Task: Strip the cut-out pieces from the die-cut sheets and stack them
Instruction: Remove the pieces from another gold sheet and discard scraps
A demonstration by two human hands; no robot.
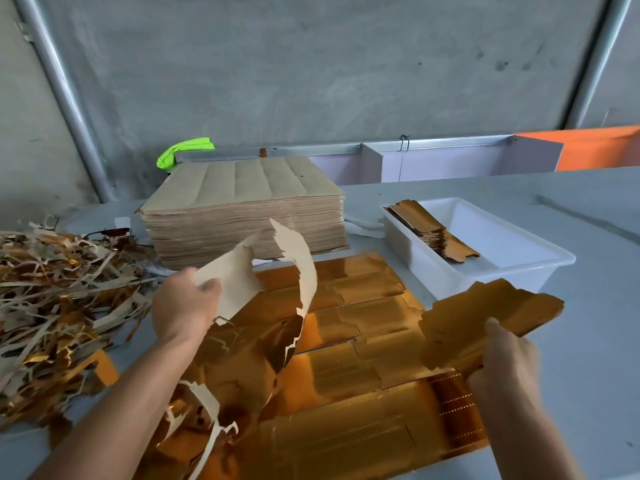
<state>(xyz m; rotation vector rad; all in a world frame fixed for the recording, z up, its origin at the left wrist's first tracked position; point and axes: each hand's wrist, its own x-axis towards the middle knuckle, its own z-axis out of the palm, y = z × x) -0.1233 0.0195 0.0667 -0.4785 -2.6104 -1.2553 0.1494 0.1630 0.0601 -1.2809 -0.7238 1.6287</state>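
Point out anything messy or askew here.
The scrap heap at the table's left is a loose tangle. In the white tub the stacked cut-outs are fanned unevenly, not squared.
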